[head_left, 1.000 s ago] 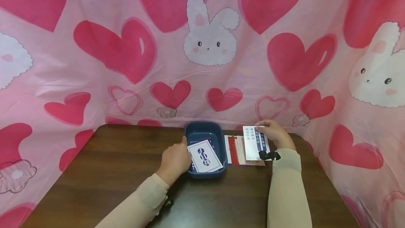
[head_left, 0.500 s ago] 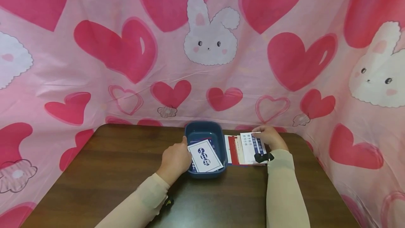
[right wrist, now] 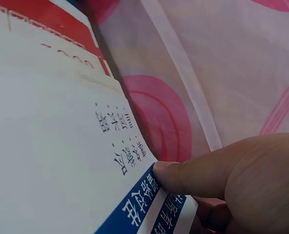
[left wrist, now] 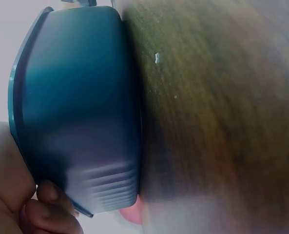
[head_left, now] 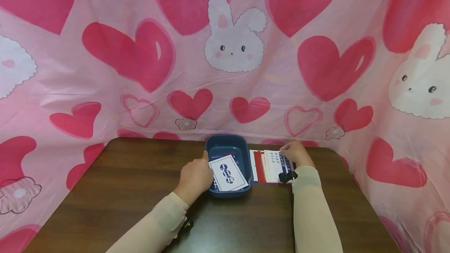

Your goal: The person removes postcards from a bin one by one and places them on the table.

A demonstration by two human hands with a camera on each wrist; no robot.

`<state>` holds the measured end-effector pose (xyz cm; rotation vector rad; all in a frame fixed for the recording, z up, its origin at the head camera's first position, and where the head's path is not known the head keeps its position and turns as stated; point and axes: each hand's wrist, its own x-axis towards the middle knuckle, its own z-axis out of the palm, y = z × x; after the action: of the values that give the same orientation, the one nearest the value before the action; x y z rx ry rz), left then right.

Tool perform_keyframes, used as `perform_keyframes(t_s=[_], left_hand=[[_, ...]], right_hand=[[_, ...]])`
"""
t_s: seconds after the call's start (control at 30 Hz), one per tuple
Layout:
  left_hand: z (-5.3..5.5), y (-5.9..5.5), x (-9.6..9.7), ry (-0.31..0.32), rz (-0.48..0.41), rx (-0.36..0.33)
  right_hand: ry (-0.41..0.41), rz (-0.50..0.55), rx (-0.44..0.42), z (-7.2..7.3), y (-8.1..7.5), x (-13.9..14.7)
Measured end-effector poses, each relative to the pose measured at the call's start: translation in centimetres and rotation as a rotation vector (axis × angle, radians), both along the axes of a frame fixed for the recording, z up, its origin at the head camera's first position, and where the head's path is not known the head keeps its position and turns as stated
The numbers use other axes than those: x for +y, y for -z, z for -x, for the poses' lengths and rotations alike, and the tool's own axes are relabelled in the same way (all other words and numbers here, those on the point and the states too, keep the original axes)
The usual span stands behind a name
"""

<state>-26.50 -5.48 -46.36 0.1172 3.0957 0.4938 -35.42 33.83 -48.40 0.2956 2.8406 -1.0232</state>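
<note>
My left hand (head_left: 195, 177) holds the left rim of a blue plastic box (head_left: 230, 195). In the left wrist view curled fingers (left wrist: 49, 209) sit against the rim of the box (left wrist: 86, 97), near its ribbed end. Inside the box a white card with a dark printed design (head_left: 226, 173) lies tilted over other blue cards. To the right, my right hand (head_left: 298, 154) pinches the far edge of a white card with blue bands (head_left: 274, 169). In the right wrist view the thumb presses on this card (right wrist: 61, 146); the fingers beneath are mostly hidden.
A fanned row of cards, with a red one (head_left: 259, 167) showing, lies right of the box, partly under the held card. All stands near the back of a brown wooden table (head_left: 147, 175). Behind hangs a pink cloth (head_left: 190, 77) with hearts and rabbits.
My right hand has moved left and down with the white card, laying it over the right end of the card row. The left hand and the box have stayed put.
</note>
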Motion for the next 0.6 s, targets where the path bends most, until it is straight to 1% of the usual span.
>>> perform_keyframes(t_s=[0.1,0.2,0.33,0.43,0.53,0.6], left_hand=[[-0.04,-0.02,-0.02,-0.003,-0.005,0.0],[-0.01,-0.05,-0.04,-0.007,-0.006,-0.004],[0.02,-0.04,-0.03,-0.009,-0.006,-0.01],[0.02,0.0,-0.06,-0.007,-0.013,-0.011],[0.06,0.12,-0.12,0.002,-0.018,0.001],[0.08,0.15,-0.15,0.007,-0.018,0.009]], right_hand=[[0.007,-0.011,-0.004,0.01,0.04,-0.34],[0.035,0.002,-0.021,0.02,-0.04,-0.63],[0.043,-0.005,-0.024,0.07,0.06,-0.68],[0.029,-0.016,-0.009,0.04,0.06,-0.61],[0.027,0.004,-0.009,0.0,-0.06,-0.42],[0.027,0.02,-0.011,-0.11,-0.42,-0.38]])
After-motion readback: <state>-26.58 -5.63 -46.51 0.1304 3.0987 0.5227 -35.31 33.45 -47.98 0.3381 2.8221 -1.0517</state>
